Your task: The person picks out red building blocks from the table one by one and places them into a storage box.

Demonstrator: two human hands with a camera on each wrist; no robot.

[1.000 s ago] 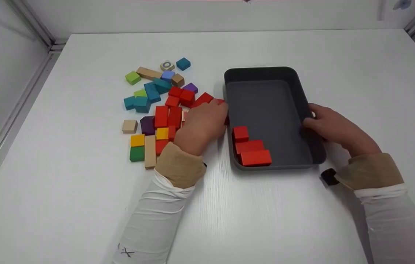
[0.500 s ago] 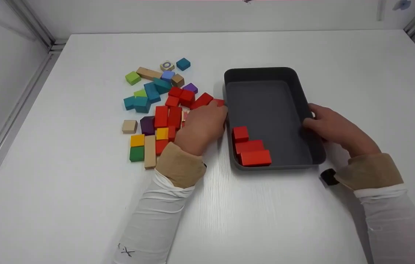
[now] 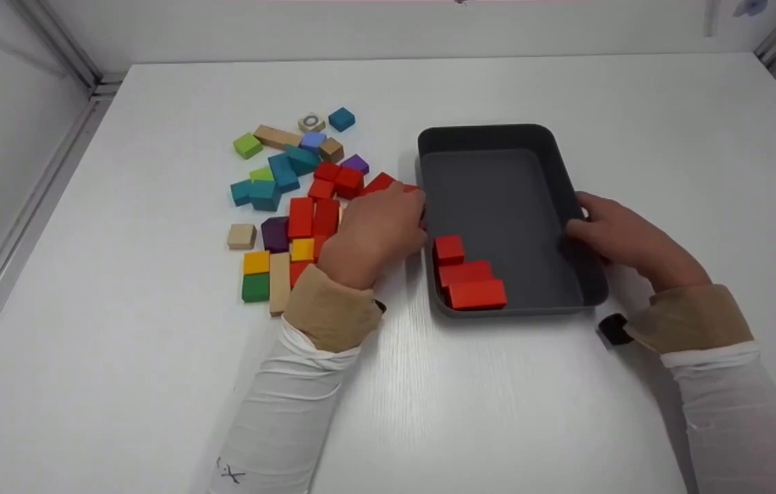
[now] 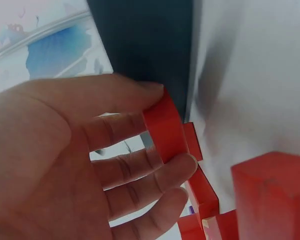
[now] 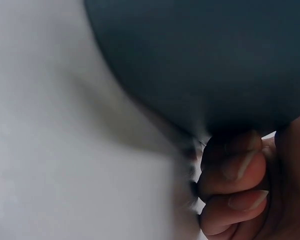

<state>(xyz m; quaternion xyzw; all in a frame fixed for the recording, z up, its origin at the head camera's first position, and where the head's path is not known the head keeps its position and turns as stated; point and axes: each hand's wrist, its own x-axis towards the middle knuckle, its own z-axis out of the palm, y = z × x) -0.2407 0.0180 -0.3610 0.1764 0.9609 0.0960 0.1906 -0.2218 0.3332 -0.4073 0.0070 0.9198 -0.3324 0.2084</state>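
Note:
My left hand (image 3: 377, 233) is beside the left wall of a dark grey tray (image 3: 490, 206). In the left wrist view its thumb and fingers pinch a red block (image 4: 166, 127) close to the tray's outer side. My right hand (image 3: 635, 237) grips the tray's right wall, thumb over the rim and fingers curled outside; the right wrist view shows those fingers (image 5: 232, 175) under the dark wall. Inside the tray, several red blocks (image 3: 477, 293) lie in the front left corner. More red blocks (image 3: 301, 217) lie on the table left of my left hand, which hides part of them.
Left of the red blocks are teal blocks (image 3: 265, 195), a green block (image 3: 255, 287), yellow ones, a dark purple block (image 3: 275, 234) and plain wooden pieces (image 3: 279, 283). A small black object (image 3: 614, 329) lies by my right wrist. White panels surround the table.
My left hand has shifted very slightly to the left and turned a little. The right hand and tray stay in place.

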